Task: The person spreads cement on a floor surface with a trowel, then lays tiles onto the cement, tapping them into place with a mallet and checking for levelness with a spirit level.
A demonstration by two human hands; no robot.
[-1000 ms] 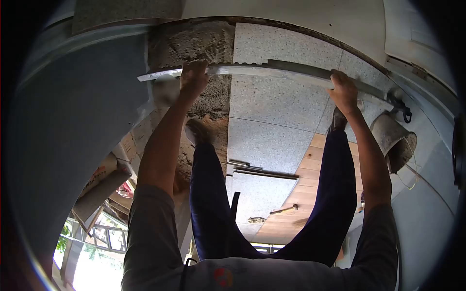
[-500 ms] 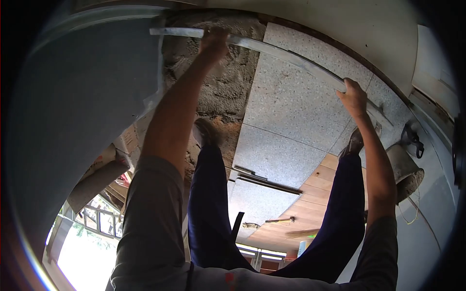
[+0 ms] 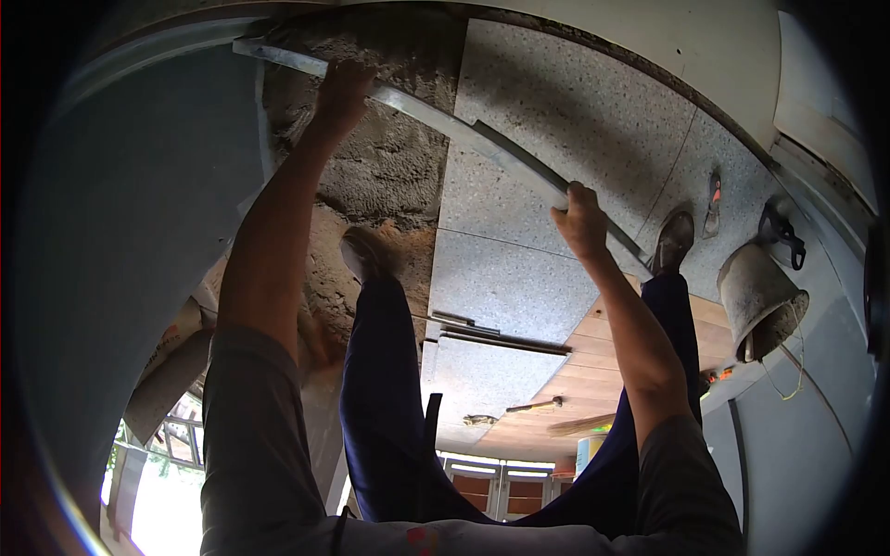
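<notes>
A long metal straightedge (image 3: 426, 113) runs slantwise over the floor, with both my hands closed around it. My left hand (image 3: 345, 95) grips it near its far left end, above the rough grey mortar bed (image 3: 380, 181). Nearer the other end, my right hand (image 3: 582, 221) wraps the bar over the speckled floor tiles (image 3: 528, 204). The bar's right end reaches close to my right shoe (image 3: 674, 243). My left shoe (image 3: 366, 254) stands at the edge of the mortar.
At the right stand a dirty bucket (image 3: 762, 296) and a black-handled tool (image 3: 781, 236); a trowel (image 3: 713, 206) lies on the tiles nearby. A hammer (image 3: 535, 406) rests on a loose tile (image 3: 487, 375) behind my legs. A grey panel (image 3: 158, 185) rises at the left.
The straightedge has swung from nearly along the wall to a steeper slant. My right hand has come down and left towards me; my left hand has shifted left. The trowel now shows.
</notes>
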